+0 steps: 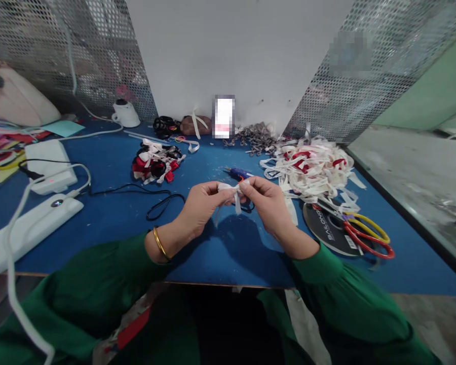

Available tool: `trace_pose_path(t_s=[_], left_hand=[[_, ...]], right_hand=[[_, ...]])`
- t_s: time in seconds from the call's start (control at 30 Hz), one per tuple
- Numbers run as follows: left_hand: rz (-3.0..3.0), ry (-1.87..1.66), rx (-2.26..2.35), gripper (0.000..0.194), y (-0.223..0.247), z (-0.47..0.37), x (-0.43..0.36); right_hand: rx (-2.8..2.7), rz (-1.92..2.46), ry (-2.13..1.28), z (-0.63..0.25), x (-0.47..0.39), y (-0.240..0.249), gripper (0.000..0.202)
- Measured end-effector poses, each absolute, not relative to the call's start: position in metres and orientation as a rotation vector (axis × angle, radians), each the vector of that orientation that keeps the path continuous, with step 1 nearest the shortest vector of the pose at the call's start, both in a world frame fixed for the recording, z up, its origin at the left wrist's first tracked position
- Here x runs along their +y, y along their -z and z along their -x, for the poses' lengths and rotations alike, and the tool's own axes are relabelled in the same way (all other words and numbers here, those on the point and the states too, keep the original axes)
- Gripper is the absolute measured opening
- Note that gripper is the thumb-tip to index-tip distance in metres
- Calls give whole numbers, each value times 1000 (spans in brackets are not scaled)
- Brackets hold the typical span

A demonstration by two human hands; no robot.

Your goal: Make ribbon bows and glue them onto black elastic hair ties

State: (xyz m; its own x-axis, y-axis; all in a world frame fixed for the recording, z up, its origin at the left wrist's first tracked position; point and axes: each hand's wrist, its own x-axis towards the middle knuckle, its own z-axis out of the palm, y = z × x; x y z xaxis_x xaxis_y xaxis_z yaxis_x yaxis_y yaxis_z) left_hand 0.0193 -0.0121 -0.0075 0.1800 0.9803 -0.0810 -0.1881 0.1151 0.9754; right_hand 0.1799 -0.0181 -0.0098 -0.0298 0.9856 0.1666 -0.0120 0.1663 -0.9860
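Observation:
Between both hands, above the blue table (110, 167), is a white ribbon bow (237, 204) with a tail hanging down. My left hand (203, 203) pinches its left loop between thumb and fingers. On the other side, my right hand (265, 197) pinches the bow near its middle and right loop. Just behind the hands lies a blue glue gun (235, 172), partly hidden by my right hand. To the right is a heap of white and red ribbons (311, 165). A pile of red, white and black bows (155, 161) lies to the left.
Scissors with red and yellow handles (368, 235) rest on a black ribbon reel (323, 230) at right. Metal clips (258, 137) and a phone (223, 116) are at the back. A power strip (34, 228), cables and a white mug (126, 114) occupy the left.

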Motion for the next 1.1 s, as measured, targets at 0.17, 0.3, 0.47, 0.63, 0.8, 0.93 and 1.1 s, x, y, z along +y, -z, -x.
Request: trace_pose_path(t_s=[0.17,0.3,0.47,0.63,0.8,0.93,1.1], left_hand=[[-1212,-1082,947,16,2,-19,-15],[-1242,-1084,941,15,1,-19,-15],[-1223,-1063,1015,18,4,-18,-14],[-1314,-1045,991,19,7,-16,-16],[-1535,-1029,981,20,-1,-12,-9],[-1849,-1301,1166,22,-27,8,18],[-2023,-1495,1503,23,-72,64,80]], right_hand=[[-1143,1009,-1299,-182,-17,13,29],[-1006,979,-1544,-183,-14,16,30],[-1144,986,-1364,-180,-16,13,26],[-1298,1045,-1263,-183,-19,8,26],[-1310,1033,-1245,-192,-17,2,22],[-1194,1002,-1240,-201,-13,-5,20],[-1154,1005,-1327,-217,-6,-10,23]])
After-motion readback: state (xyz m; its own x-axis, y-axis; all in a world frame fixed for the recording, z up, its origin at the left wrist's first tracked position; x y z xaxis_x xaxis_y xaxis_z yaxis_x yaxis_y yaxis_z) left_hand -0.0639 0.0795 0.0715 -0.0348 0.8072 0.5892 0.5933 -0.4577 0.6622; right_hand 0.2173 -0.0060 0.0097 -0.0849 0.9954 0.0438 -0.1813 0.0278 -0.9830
